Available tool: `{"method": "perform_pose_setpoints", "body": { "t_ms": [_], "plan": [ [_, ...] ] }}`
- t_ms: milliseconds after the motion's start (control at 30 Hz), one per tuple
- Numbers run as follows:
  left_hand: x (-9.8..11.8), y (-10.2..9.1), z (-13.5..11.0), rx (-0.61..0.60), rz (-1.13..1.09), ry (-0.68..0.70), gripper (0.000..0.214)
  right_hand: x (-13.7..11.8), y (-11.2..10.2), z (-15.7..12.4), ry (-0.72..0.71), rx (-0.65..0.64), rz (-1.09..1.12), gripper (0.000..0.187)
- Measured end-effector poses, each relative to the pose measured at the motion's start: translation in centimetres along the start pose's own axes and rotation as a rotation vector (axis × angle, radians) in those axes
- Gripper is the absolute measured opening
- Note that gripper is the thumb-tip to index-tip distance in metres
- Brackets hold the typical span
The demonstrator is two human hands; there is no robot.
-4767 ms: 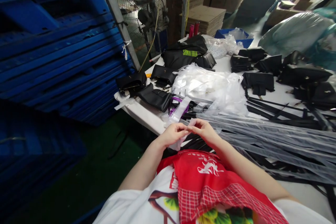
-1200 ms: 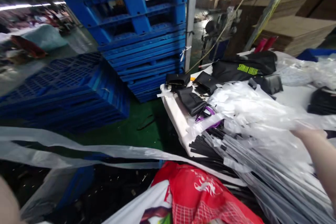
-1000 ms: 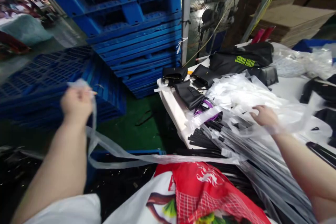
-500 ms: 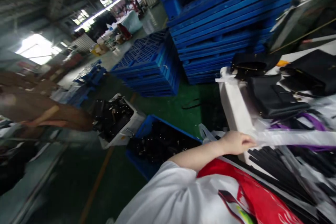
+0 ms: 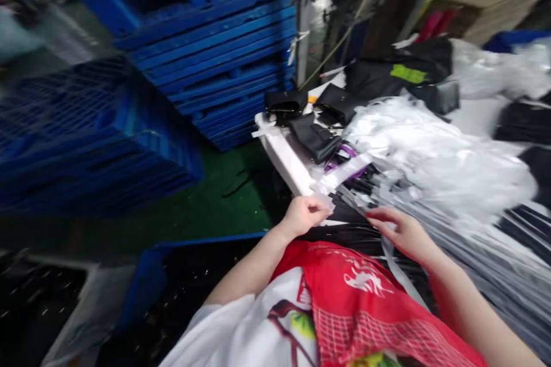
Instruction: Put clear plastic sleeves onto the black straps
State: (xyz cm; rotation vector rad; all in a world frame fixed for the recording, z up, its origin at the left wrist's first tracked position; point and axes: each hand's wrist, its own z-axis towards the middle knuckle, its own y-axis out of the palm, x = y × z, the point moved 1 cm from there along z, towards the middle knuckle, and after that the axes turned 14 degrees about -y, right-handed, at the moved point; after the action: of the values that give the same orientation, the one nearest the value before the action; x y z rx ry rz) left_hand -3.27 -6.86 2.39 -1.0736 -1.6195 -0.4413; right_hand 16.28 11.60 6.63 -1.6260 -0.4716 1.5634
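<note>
My left hand (image 5: pixel 306 215) is closed at the table edge on the end of a translucent plastic strip (image 5: pixel 344 175), which runs up and right across a purple cord (image 5: pixel 344 156). My right hand (image 5: pixel 402 234) is to its right, thumb and fingertips drawn together at a thin grey strip (image 5: pixel 394 266) that hangs below them over the red apron (image 5: pixel 344 281); blur hides the exact grip. Long dark straps (image 5: pixel 477 264), some in clear sleeves, lie on the table beyond the hands. A heap of white plastic sleeves (image 5: pixel 439 155) covers the middle of the table.
Several black bags (image 5: pixel 316 135) lie at the table's far left corner. Blue pallets (image 5: pixel 224 80) are stacked behind, with a lower stack (image 5: pixel 86 137) at left. On the green floor, a blue bin (image 5: pixel 150 275) of black items stands against my left side.
My view has swung right and down toward the table. My right hand has come into view at the grey strip. My left hand still holds the plastic strip.
</note>
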Motion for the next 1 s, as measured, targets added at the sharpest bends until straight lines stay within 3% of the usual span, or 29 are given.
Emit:
{"method": "perform_pose_setpoints", "body": {
  "t_ms": [67, 133, 233, 367, 633, 833, 1000],
  "plan": [
    [0.7, 0.3, -0.2, -0.09, 0.047, 0.054, 0.028, -0.5, 1.5, 1.3, 0.0, -0.028, 0.196, 0.025],
    [1.4, 0.7, -0.5, -0.189, 0.086, 0.077, 0.026, -1.5, 2.6, 2.4, 0.026, 0.026, 0.335, 0.032],
    [2.2, 1.3, -1.0, -0.32, 0.117, 0.111, 0.021, -3.1, 3.6, 2.7, 0.053, 0.084, 0.421, 0.03],
    [2.7, 1.8, -1.0, -0.419, 0.166, 0.201, 0.017, -3.8, 4.2, 1.8, 0.046, 0.092, 0.403, 0.021],
    [2.9, 2.3, -0.7, -0.397, 0.288, 0.321, 0.012, -3.8, 4.4, -0.1, 0.053, 0.238, 0.132, 0.021],
    [2.7, 4.5, -0.7, -0.568, 0.381, 0.365, 0.016, -4.9, 4.8, -2.8, 0.124, 0.321, 0.064, 0.024],
    [2.7, 6.6, 0.3, -0.694, 0.487, 0.384, 0.021, -3.7, 5.4, -4.6, 0.219, 0.41, 0.044, 0.025]
  ]
}}
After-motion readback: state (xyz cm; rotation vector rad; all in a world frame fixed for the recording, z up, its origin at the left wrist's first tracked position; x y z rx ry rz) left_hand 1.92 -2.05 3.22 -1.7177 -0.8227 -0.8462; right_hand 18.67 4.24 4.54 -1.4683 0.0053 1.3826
